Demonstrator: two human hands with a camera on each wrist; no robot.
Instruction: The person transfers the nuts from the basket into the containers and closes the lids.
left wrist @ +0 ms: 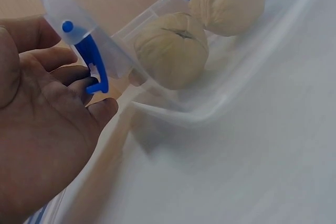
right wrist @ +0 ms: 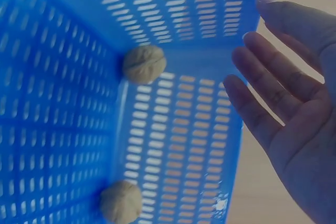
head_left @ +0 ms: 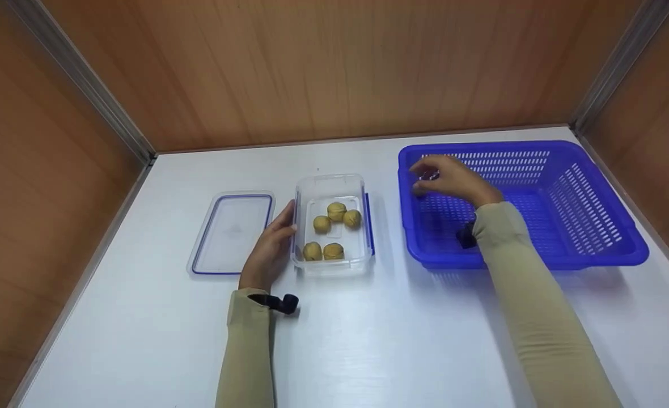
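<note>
On a white table (head_left: 159,317) walled in by wood panels, a person in beige sleeves works with both hands. At roughly 9 o'clock of the table's centre, the left hand (head_left: 270,249) rests against the left wall of a clear plastic container (head_left: 331,187), fingers nearly straight and pressed to the side by a blue latch (left wrist: 92,62); the left wrist view shows them spread beside that clip, gripping nothing. Five walnuts (head_left: 336,211) lie inside the container, two toward 6 o'clock and three toward its middle. The container's lid (head_left: 231,232), clear with a blue seal, lies flat just beside the hand at 9 o'clock, apart from the container.

At 3 o'clock stands a blue slotted basket (head_left: 595,258). The right hand (head_left: 451,180) hovers over the basket's near-left inner corner, at about 10 o'clock within it. Seen from the right wrist, its fingers (right wrist: 273,85) are loosely extended and apart, holding nothing. Two more walnuts, one walnut (right wrist: 144,64) higher and a second walnut (right wrist: 122,201) lower in that view, rest along the seam of the basket's floor and wall, clear of the fingertips.
</note>
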